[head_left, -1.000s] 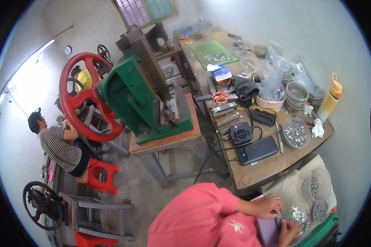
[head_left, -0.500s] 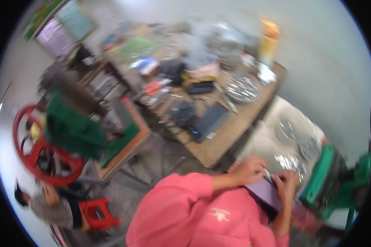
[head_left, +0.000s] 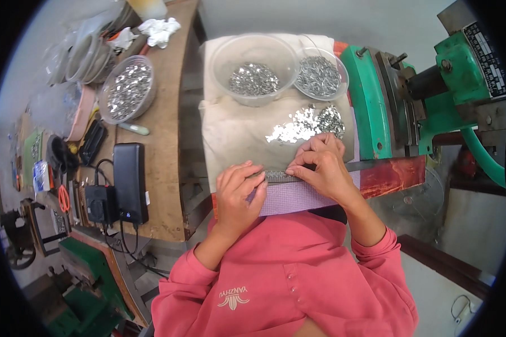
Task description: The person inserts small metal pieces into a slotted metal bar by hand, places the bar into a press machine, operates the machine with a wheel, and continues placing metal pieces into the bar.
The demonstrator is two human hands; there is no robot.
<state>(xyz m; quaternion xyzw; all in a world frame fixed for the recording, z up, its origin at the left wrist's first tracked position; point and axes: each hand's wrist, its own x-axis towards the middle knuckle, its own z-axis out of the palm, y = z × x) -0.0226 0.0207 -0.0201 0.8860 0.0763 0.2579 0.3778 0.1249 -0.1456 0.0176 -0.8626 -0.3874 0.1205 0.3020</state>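
Observation:
A narrow, ridged metallic strip lies crosswise at the near edge of the cloth, beside a purple mat. At its left end, my left hand curls its fingers, the fingertips against the strip. My right hand pinches thumb and fingers together at the other end; what sits between them is too small to make out. Just beyond the right hand, small shiny metal pieces lie heaped, with a darker pile of small parts next to them.
Behind the heaps stand a large clear tub and a smaller bowl of metal parts. A green machine borders the right side. On the wooden table at left are another tub of pieces, a black power bank and cables.
My view has swung right and down toward the workplace, so the cloth and tubs now sit mid-picture. Both hands stay at the cloth's near edge; the earlier picture is blurred.

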